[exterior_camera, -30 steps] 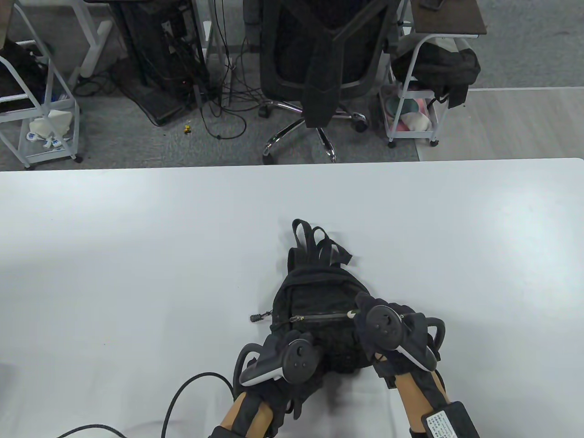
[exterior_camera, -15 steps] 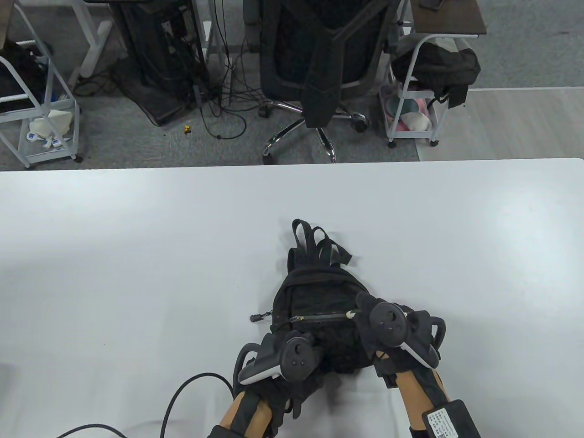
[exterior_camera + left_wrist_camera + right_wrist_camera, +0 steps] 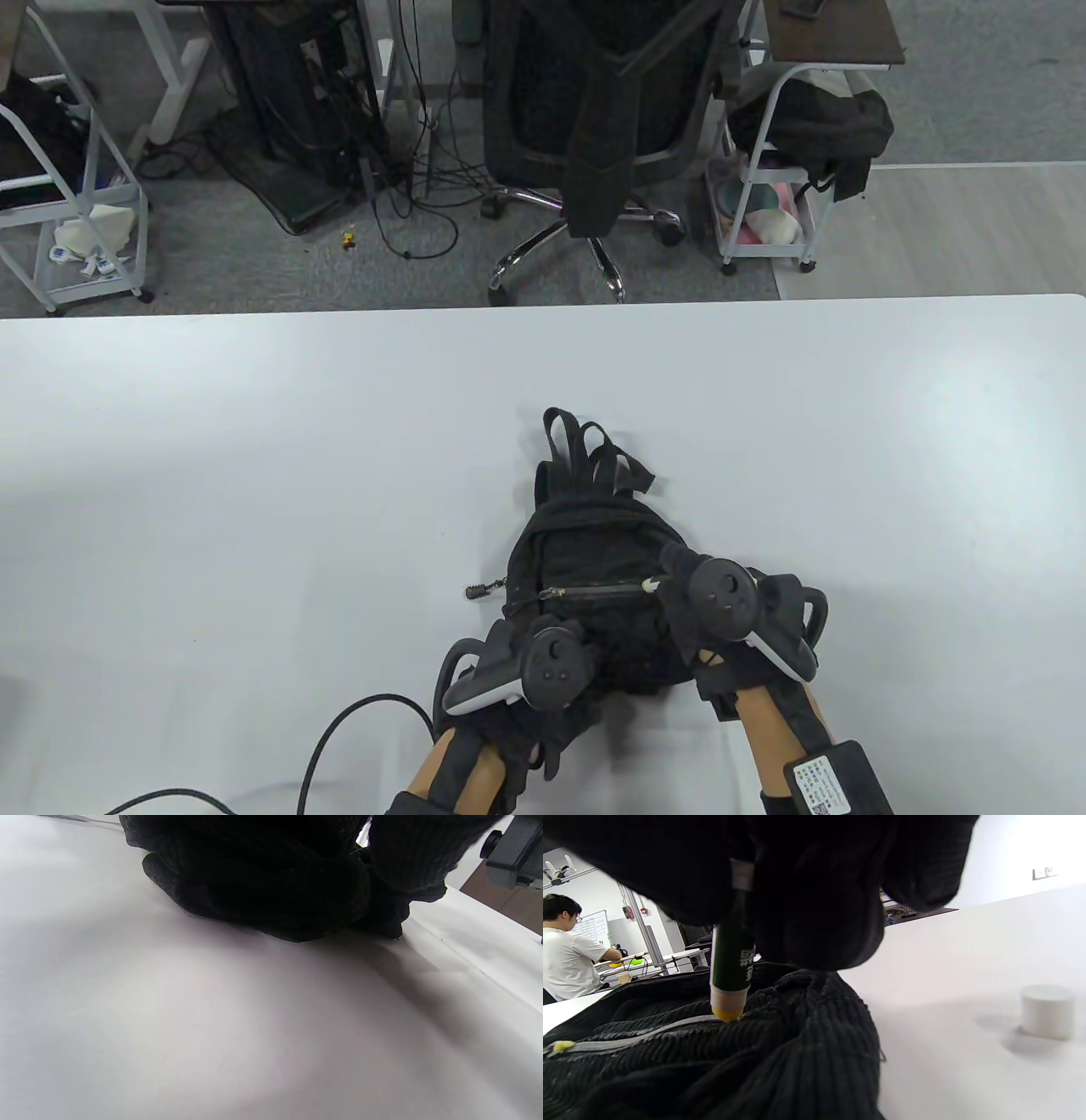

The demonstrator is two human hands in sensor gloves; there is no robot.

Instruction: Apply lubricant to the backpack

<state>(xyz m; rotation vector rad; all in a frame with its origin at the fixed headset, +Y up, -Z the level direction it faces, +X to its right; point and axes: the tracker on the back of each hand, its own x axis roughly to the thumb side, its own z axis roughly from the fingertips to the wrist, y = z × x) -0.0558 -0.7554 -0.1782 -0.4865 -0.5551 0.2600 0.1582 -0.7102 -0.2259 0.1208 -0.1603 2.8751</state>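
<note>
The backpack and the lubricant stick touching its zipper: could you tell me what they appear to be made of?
Backpack: black ribbed fabric, probably corduroy, matte; parallel cords show clearly. Its zipper tape looks like smooth grey woven strip. Lubricant stick: dark green glossy barrel, probably plastic, with a white collar and yellowish, waxy-looking tip.

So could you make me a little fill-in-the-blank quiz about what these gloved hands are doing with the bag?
1. The right hand holds a green lubricant stick whose yellow tip touches the backpack's ____.
2. The backpack lies on a ____ table.
3. The left hand rests on the backpack's ____ edge, the one closest to the person.
4. The small white cap stands on the table, ____ from the backpack.

Missing words: zipper; white; near; apart
</note>
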